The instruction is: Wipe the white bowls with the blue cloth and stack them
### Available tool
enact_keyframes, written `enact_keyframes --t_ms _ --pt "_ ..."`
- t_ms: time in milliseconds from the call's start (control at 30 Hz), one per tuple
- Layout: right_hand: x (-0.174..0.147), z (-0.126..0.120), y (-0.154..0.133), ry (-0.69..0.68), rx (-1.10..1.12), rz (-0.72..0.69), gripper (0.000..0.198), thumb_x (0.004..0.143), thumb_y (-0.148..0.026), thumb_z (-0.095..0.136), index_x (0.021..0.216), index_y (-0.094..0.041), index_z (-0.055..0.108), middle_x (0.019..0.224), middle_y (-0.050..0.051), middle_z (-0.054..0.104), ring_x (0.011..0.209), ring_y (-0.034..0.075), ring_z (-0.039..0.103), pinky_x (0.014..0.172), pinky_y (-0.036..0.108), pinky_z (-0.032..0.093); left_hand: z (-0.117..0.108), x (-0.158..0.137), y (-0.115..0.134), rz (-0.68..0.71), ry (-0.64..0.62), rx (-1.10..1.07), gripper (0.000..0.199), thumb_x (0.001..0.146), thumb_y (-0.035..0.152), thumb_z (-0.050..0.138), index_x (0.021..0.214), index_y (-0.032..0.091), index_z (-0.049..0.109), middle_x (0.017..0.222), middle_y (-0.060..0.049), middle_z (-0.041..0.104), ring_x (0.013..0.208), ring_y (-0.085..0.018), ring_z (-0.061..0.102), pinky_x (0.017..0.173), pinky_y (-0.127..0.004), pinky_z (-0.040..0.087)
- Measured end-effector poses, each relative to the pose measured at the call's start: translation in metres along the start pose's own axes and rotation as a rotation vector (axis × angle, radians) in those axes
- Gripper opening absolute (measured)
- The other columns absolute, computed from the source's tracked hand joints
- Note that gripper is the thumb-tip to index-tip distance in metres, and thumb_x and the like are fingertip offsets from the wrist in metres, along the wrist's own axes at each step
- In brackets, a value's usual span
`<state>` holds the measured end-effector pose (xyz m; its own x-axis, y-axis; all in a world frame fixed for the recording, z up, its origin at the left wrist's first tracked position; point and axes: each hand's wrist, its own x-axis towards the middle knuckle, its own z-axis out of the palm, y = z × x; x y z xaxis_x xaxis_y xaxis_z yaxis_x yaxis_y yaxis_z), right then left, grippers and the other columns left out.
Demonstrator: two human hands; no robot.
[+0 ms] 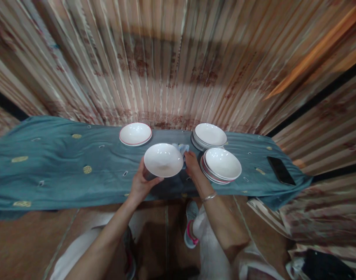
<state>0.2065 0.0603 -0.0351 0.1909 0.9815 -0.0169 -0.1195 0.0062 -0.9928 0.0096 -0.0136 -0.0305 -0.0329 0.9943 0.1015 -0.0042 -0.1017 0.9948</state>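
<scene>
**White bowl held above teal cloth, cleaning cloth at its rim**

Head view. White and glossy, the bowl (163,159) sits in the left hand (141,182), tilted slightly toward the camera. The thumb lies along the near rim and the remaining fingers are curled under the base, out of sight; the grip is closed on the bowl. The bowl is raised off the table, between the two hands.

The right hand (192,165) is just beyond the bowl's right edge. Its fingers are bunched around a small pale blue rag (181,148), which shows above the knuckles and touches the bowl's far right rim. How tightly the fingers close cannot be told, as the rag and bowl cover the fingertips. A thin bangle (209,197) circles the right wrist.

Beyond the left fingers, apart from them, a single red-rimmed dish (135,133) lies flat on the teal tablecloth (64,163). Just beyond the right fingers stands a stack of white plates (210,136). Immediately right of the right fingers is a second stack of red-edged bowls (222,165), close to the hand but not touching. Well to the right of both, a dark phone (281,170) lies flat near the cloth's end.

A striped curtain (178,58) hangs behind the table.
</scene>
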Motion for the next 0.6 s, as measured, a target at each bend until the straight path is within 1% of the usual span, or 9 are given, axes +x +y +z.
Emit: enact_keyframes --t_ms 67,133,200,267,367,467,567,600 --pt "-0.009 0.0 -0.015 0.038 -0.022 -0.059 0.036 0.078 -0.055 0.058 0.074 -0.02 0.061 0.067 0.0 0.066 0.072 0.019 0.062 0.063 0.028 0.049 -0.002 -0.003 0.013 0.02 -0.008 -0.008 0.116 0.052 0.04 0.089 0.151 0.021 0.034 0.152 -0.015 0.049 0.14 -0.031 0.047 0.118 -0.045 0.035" --pt "-0.021 -0.004 -0.034 0.059 -0.095 -0.153 0.036 0.081 -0.054 0.056 0.074 -0.02 0.062 0.07 0.0 0.067 0.076 0.019 0.061 0.067 0.028 0.049 0.0 -0.008 0.026 0.038 -0.021 0.001 0.115 0.052 0.041 0.09 0.151 0.022 0.035 0.152 -0.015 0.05 0.139 -0.031 0.048 0.118 -0.045 0.035" --pt "-0.032 -0.015 -0.055 0.049 -0.173 -0.263 0.034 0.084 -0.052 0.053 0.078 -0.02 0.065 0.076 0.0 0.068 0.082 0.02 0.061 0.074 0.029 0.05 0.007 -0.012 0.035 0.054 -0.045 0.003 0.115 0.052 0.042 0.09 0.152 0.022 0.036 0.151 -0.014 0.051 0.139 -0.031 0.048 0.117 -0.045 0.036" --pt "-0.042 -0.03 -0.073 0.078 -0.243 -0.355 0.034 0.087 -0.049 0.051 0.079 -0.02 0.067 0.078 0.001 0.069 0.085 0.021 0.061 0.077 0.03 0.05 0.018 -0.017 0.043 0.079 -0.076 -0.005 0.114 0.053 0.043 0.09 0.152 0.023 0.036 0.152 -0.014 0.049 0.139 -0.031 0.047 0.117 -0.045 0.036" --pt "-0.051 -0.059 -0.092 0.164 -0.328 -0.457 0.033 0.088 -0.047 0.052 0.079 -0.02 0.069 0.077 0.001 0.07 0.083 0.021 0.061 0.078 0.032 0.049 0.043 -0.02 0.052 0.109 -0.143 -0.041 0.113 0.054 0.044 0.09 0.151 0.024 0.036 0.153 -0.012 0.048 0.14 -0.03 0.046 0.118 -0.044 0.035" --pt "-0.05 -0.091 -0.099 0.248 -0.351 -0.457 0.034 0.087 -0.047 0.055 0.085 -0.019 0.073 0.08 0.002 0.072 0.083 0.022 0.063 0.08 0.033 0.049 0.074 -0.018 0.057 0.139 -0.212 -0.075 0.111 0.057 0.046 0.089 0.151 0.024 0.035 0.153 -0.013 0.049 0.139 -0.03 0.048 0.118 -0.043 0.036" --pt "-0.044 -0.126 -0.099 0.346 -0.349 -0.449 0.037 0.086 -0.046 0.055 0.09 -0.016 0.075 0.081 0.003 0.074 0.08 0.02 0.064 0.078 0.033 0.05 0.105 -0.01 0.057 0.181 -0.256 -0.053 0.114 0.056 0.045 0.09 0.152 0.022 0.033 0.154 -0.014 0.046 0.14 -0.031 0.046 0.117 -0.044 0.036" --pt "-0.042 -0.137 -0.099 0.378 -0.355 -0.464 0.037 0.087 -0.045 0.054 0.092 -0.015 0.075 0.082 0.004 0.073 0.079 0.02 0.063 0.078 0.033 0.05 0.114 -0.007 0.057 0.189 -0.268 -0.034 0.115 0.055 0.044 0.09 0.152 0.022 0.033 0.152 -0.014 0.048 0.139 -0.033 0.047 0.117 -0.046 0.036"
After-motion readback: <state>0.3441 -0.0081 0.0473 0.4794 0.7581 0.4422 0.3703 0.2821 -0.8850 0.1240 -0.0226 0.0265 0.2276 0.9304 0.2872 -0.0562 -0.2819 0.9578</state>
